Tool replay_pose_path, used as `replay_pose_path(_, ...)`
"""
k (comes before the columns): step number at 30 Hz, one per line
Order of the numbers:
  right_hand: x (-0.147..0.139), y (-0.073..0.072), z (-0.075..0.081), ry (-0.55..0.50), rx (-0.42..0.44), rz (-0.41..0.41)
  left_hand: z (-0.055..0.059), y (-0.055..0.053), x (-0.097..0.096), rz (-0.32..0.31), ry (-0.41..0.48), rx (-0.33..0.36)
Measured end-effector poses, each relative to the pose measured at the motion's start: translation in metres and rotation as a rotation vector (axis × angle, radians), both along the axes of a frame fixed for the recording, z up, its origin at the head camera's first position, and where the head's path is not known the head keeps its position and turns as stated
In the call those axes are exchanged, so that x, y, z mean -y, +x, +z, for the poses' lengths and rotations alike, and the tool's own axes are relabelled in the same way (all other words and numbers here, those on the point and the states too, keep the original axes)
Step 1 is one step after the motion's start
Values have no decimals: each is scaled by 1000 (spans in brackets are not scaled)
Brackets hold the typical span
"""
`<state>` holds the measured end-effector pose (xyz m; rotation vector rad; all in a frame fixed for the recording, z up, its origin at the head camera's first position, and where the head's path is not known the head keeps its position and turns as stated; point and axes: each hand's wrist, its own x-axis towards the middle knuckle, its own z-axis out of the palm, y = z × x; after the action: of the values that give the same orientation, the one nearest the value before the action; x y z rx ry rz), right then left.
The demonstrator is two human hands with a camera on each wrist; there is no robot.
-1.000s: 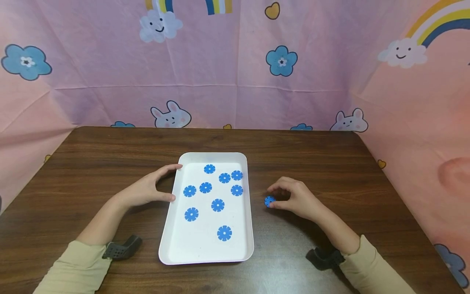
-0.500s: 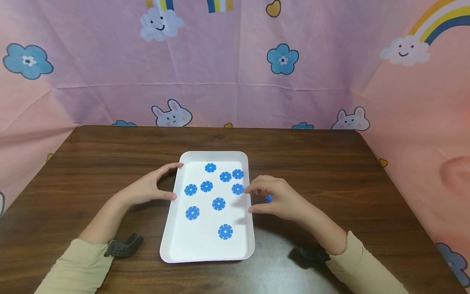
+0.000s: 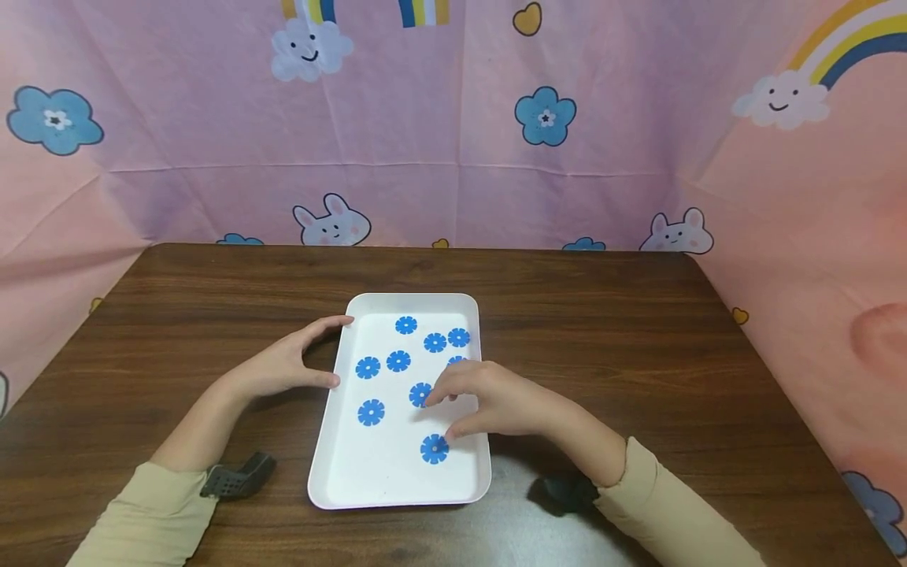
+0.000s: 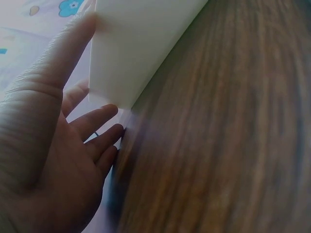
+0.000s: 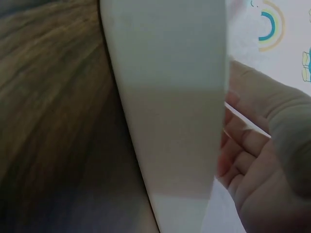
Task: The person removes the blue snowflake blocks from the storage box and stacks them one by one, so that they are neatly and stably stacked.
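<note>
A white rectangular tray [image 3: 375, 480] lies on the wooden table, with several blue notched plastic discs [image 3: 371, 412] spread over its floor. My left hand [image 3: 283, 362] is at the tray's left side, fingers spread, thumb and index fingertips touching the rim. In the left wrist view that thumb meets the tray wall [image 4: 141, 48]. My right hand [image 3: 496, 398] reaches over the tray's right rim, thumb and fingers apart with nothing between them. Its fingertips are right by a middle disc [image 3: 419, 394], and its thumb tip overlaps a nearer disc [image 3: 434, 449]. The hand partly covers another disc [image 3: 457, 361].
The brown wooden table [image 3: 609, 315] extends on both sides of the tray. A pink patterned cloth [image 3: 468, 102] hangs behind the table and along its sides. Dark wrist-worn devices [image 3: 237, 476] sit under both forearms.
My right hand has let go of a blue disc on the table right of the tray and moved left over the tray. That disc is now hidden behind the hand. My left hand stays put.
</note>
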<state>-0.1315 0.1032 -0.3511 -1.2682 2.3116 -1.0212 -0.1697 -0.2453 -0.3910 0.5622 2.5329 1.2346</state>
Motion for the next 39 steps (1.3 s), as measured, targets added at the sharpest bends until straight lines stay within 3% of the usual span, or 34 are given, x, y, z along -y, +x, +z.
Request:
replay_pose_path(12, 17, 2, -6, 168, -25, 58, 0, 0, -1, 10, -4, 8)
replay_pose_path(25, 25, 7, -8, 318, -149, 86, 2, 1, -1, 0, 1, 2)
replay_pose_path(39, 29, 9, -10, 366, -192, 60, 0, -1, 1, -14, 5, -6)
